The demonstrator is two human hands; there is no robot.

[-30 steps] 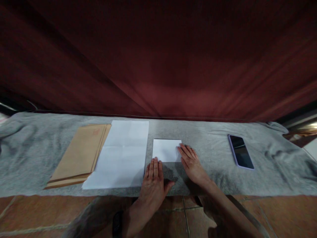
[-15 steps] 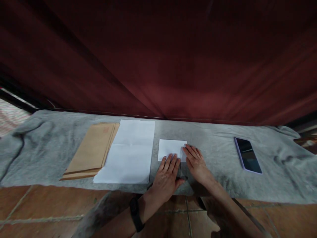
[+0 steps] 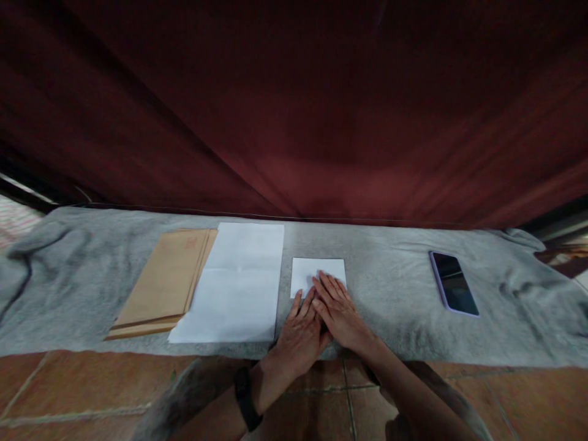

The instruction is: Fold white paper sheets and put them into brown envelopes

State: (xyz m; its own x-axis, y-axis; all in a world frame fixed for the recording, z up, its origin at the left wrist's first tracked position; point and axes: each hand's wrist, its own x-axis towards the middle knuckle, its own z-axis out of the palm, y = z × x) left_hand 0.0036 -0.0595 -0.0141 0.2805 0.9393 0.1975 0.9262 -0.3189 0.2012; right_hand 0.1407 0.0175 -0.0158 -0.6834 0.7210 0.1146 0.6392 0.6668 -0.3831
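Note:
A small folded-looking piece of white paper lies flat on the grey cloth. My left hand rests flat at its near edge, fingers stretched out, with a dark band on the wrist. My right hand lies flat over the paper's right part, its fingers extended and its thumb side overlapping my left fingers. The paper's near right corner is hidden under my hands. Left of them is a stack of large white sheets, creased across the middle.
Brown envelopes lie in a stack at the left, partly under the white sheets. A phone in a purple case lies at the right. Behind the cloth hangs a dark red curtain. Tiled floor shows in front.
My right hand has moved left across the small paper and now overlaps my left hand. My left hand has drawn slightly left and nearer to me. The view has shifted a little.

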